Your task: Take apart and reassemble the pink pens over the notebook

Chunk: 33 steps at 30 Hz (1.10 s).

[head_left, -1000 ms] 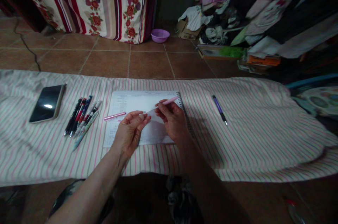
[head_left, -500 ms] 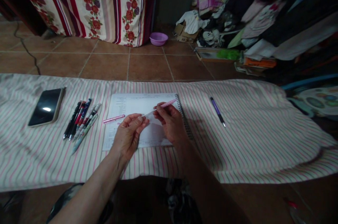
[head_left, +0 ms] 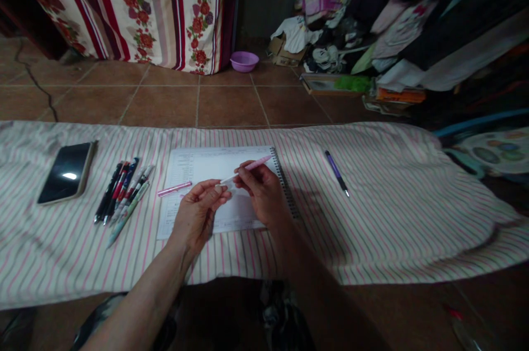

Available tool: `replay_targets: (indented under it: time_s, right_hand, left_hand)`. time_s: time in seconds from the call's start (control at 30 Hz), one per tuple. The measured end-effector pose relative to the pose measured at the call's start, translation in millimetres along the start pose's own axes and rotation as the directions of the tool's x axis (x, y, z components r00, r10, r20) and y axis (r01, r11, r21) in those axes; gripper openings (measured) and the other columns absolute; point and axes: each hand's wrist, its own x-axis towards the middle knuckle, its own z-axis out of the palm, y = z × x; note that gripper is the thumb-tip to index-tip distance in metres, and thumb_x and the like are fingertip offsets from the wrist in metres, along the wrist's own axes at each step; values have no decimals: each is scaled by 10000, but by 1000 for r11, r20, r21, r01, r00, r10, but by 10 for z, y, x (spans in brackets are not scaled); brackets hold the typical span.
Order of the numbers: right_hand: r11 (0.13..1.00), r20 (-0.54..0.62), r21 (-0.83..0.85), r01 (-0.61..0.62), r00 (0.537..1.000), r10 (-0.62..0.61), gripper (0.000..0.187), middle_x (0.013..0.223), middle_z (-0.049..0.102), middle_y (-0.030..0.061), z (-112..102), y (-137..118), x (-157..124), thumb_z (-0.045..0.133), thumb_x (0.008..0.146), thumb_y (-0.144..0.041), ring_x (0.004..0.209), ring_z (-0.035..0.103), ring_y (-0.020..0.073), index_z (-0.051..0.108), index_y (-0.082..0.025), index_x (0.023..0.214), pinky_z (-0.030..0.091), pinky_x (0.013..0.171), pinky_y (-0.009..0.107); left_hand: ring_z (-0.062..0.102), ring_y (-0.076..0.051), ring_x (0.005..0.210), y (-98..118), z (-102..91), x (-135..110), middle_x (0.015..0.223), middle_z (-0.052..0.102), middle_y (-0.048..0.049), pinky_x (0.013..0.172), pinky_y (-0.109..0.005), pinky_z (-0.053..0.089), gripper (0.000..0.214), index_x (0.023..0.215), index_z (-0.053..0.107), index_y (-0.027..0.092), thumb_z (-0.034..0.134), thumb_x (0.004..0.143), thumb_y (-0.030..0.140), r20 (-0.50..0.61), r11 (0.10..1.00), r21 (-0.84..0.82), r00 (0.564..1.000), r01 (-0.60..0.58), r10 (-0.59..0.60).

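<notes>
Pink pen work looks midway: pieces are apart, nothing joined up. Loose pink tube (head_left: 174, 189) lies on the left part of the open notebook (head_left: 239, 210); the pink pen part (head_left: 260, 162) is held up over the page, with a slender pale piece (head_left: 228, 179) running from it toward the other hand. Pulling apart or fitting together? Can't tell from this. Either way, the tube and the held part are separate, so the pen isn't whole.

Grip: right hand (head_left: 261, 188) has thumb and fingers clamped on the pink pen part, around its lower end. Left hand (head_left: 200, 205) has thumb and fingertips pinched together at the far end of the pale piece; that end is mostly covered by the fingers, exact contact too small to make out.

Counts: two hands, one notebook, one loose tube, one held pen part, one pale piece. One phone (head_left: 66, 172) at far left. One bundle of pens (head_left: 119, 184) between phone and notebook, roughly seven, overlapping, so not an exact count. One purple pen (head_left: 336, 172) alone, right of the notebook. All on one striped, cloth-covered worktop (head_left: 392, 219). Beyond it on the floor, one purple basin (head_left: 244, 62) beside one flowered curtain (head_left: 165, 9).
</notes>
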Motion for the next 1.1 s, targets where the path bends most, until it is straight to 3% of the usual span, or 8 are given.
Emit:
replay_targets:
  time_s: [0.17, 0.5, 1.1]
  right_hand:
    - [1000, 1, 10, 18, 1000, -18, 165, 706, 659, -36, -1, -22, -11, 731, 668, -284, 608, 618, 75, 632, -203, 771, 524, 610, 199]
    - [999, 22, 13, 41, 999, -41, 170, 678, 648, -39, -11, -42, -12, 730, 666, -302, 597, 610, 80, 631, -208, 767, 522, 609, 214]
    - [995, 56, -39, 92, 994, -90, 148, 680, 647, -37, -20, -61, -38, 702, 697, -308, 583, 609, 88, 620, -216, 778, 511, 586, 232]
  left_hand:
    - [681, -115, 590, 7, 13, 11, 641, 684, -72, 612, -153, 564, 189, 733, 622, 68, 509, 769, -78, 6, 998, -60, 1000, 8, -8]
    - [673, -94, 625, 35, 29, -14, 672, 672, -84, 607, -122, 548, 247, 712, 596, 83, 429, 808, -71, 21, 987, -150, 998, 58, -55]
    - [669, -93, 589, 24, 30, -4, 642, 680, -74, 600, -134, 552, 252, 719, 635, 85, 454, 799, -72, 23, 992, -112, 998, 63, -61]
